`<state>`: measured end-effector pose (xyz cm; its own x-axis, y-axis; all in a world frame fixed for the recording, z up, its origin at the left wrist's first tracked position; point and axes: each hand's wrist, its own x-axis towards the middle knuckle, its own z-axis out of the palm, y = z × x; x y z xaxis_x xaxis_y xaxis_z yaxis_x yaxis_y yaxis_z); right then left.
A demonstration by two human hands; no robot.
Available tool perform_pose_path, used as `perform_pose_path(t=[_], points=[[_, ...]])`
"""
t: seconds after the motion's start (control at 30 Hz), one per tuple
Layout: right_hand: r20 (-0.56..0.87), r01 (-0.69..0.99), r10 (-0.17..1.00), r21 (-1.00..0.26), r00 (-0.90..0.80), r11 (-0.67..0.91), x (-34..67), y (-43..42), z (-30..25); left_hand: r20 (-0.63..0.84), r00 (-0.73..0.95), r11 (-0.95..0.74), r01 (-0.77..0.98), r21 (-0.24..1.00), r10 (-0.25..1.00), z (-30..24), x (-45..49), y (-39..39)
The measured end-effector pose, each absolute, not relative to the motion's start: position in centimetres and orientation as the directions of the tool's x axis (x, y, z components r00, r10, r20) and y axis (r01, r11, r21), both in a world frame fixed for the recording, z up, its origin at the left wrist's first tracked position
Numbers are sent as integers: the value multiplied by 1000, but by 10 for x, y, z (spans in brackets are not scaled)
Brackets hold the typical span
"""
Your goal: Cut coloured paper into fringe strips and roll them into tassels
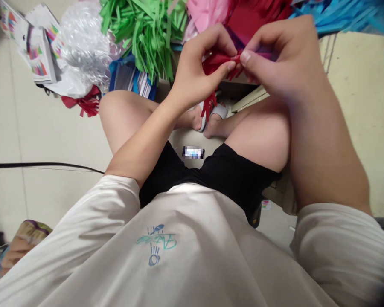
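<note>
Both my hands meet at the top of the view, fingertips nearly touching. Between the thumb and fingers of my left hand (208, 64) is a red paper tassel (215, 61), pinched at a narrow twisted part. My right hand (275, 55) pinches the same tassel just beside it, thumb against fingers. Cut red strips hang down below my hands toward my feet. Behind them lie a heap of red fringed paper (259, 17) and pink paper (208, 15). My fingers partly hide the pinched spot.
Green fringe (147, 34) and blue fringe (348, 17) lie at the far side. Clear plastic bags (85, 38), printed packets (40, 55) and a red tassel (83, 102) sit on the left. A pale yellow surface (361, 119) is on the right. A black cable (45, 165) crosses the floor.
</note>
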<state>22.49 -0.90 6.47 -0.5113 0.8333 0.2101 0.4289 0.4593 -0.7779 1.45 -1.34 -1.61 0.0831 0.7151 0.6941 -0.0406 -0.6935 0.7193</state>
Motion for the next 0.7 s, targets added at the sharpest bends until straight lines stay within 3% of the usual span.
perform_pose_path(t=[0.2, 0.43, 0.7], points=[[229, 419, 832, -778, -506, 469, 225, -14, 67, 690, 133, -696, -8, 718, 711, -22, 14, -7], [272, 506, 810, -666, -519, 548, 228, -15, 68, 675, 174, -681, -31, 731, 717, -23, 15, -7], [230, 538, 813, -649, -535, 538, 228, -6, 63, 686, 117, -689, -15, 725, 718, -19, 15, -11]])
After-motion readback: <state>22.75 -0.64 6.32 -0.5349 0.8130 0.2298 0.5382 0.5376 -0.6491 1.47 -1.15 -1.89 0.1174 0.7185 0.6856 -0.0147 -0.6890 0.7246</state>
